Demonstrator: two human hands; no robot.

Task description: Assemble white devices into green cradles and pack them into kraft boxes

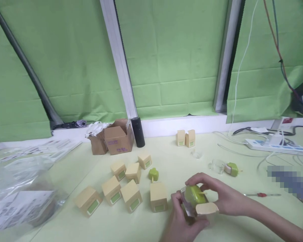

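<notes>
My left hand [183, 222] is closed around a small cardboard box [206, 209] with its pale flap folded out. A glossy green piece [195, 194] with a short pale stem sits at the mouth of this box, and clear plastic shows along its left side. My right hand [217, 193] curves over from the right, its fingers gripping the green piece; the fingertips are partly hidden. Left of my hands stands a closed tan box [158, 196] with a green label. Behind it lies a green lobed piece [153, 174] with a similar stem.
Several more tan boxes [111, 191] stand to the left, two tan boxes [190, 138] at the back. A clear container [217, 166] and green-and-white piece [232, 169] lie beyond my right hand. Also around are a screwdriver [262, 195], power strip [275, 145], black bottle [138, 132] and carton [118, 141].
</notes>
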